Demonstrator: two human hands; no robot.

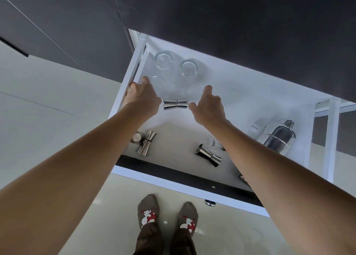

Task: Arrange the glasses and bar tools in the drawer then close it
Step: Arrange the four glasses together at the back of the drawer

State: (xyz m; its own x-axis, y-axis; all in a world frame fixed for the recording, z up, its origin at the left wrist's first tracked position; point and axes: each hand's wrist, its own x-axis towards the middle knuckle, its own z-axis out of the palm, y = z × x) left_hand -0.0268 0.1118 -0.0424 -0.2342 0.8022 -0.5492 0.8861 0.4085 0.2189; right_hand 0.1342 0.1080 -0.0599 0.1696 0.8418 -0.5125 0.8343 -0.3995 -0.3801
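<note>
White drawer [250, 93]: jigger [175, 104] between left hand [143, 96] and right hand [209, 108].

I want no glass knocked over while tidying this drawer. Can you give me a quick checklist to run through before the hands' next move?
1. Drawer open far enough to work in: ok.
2. Left hand firmly on its ribbed glass: cannot tell, the hand hides the contact.
3. Right hand firmly on the other ribbed glass: cannot tell.
4. Space between the hands clear: not ok, a jigger lies there on its side.
5. Two rear glasses standing in a row: ok.
6. Shaker tidied upright: not ok, it lies on its side.
</note>
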